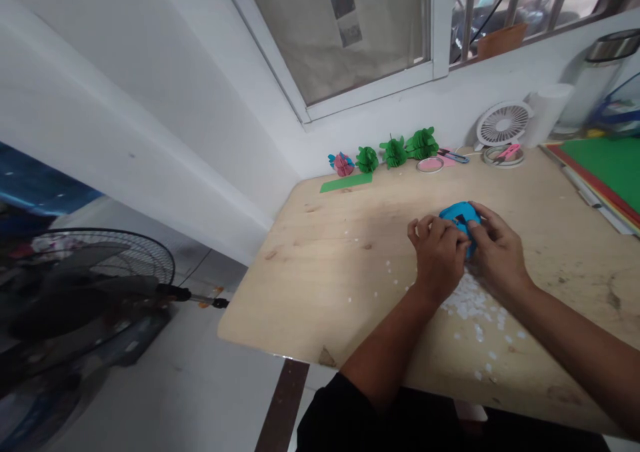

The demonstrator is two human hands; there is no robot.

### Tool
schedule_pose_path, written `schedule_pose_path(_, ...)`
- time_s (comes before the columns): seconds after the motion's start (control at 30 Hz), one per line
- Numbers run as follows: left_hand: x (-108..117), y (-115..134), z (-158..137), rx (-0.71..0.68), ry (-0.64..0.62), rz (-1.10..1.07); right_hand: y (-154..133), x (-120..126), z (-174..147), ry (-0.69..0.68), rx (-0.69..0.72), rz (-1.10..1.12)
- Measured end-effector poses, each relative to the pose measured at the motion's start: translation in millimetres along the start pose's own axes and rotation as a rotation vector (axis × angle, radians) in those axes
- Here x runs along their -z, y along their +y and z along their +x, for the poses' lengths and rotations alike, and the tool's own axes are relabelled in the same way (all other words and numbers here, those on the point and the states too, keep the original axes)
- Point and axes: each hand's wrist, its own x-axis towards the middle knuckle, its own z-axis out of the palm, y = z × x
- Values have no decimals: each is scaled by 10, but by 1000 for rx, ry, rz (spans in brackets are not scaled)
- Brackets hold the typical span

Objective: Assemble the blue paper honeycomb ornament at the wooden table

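Note:
Over the wooden table, a small blue rounded object with a dark opening (458,211) is between my two hands; its exact kind I cannot make out. My right hand (500,251) wraps its right side, thumb on top. With fingers curled, my left hand (439,255) presses at the left, near edge of it and covers part of it. Below the hands lies a loose heap of small white scraps (470,299), with stray bits scattered to the left and toward the table's front edge.
Along the wall stand several green paper figures (394,152) and a pink-and-blue one (343,164), by a green paper strip (346,183). Farther right are a cutter (454,156), tape rolls (504,157), a small white fan (504,125) and coloured sheets (607,172). A floor fan (90,285) is left.

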Motion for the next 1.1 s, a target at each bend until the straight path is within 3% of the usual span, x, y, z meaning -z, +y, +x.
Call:
schedule_pose_path(0.37, 100, 77, -2, -39, -64, -137, 83, 48, 132, 66, -86, 118)
schedule_pose_path(0.57, 35, 39, -10, -11, 6, -161, 40, 15, 110, 76, -146, 237)
schedule_pose_path(0.73, 57, 35, 3, -56, -41, -162, 7, 9, 94, 61, -130, 249)
schedule_pose_path(1.0, 13, 4, -25, -72, 57, -152, -57, -20, 79, 92, -158, 319)
schedule_pose_path(1.1, -20, -19, -42, -60, 37, -129, -108, -33, 57, 79, -194, 339)
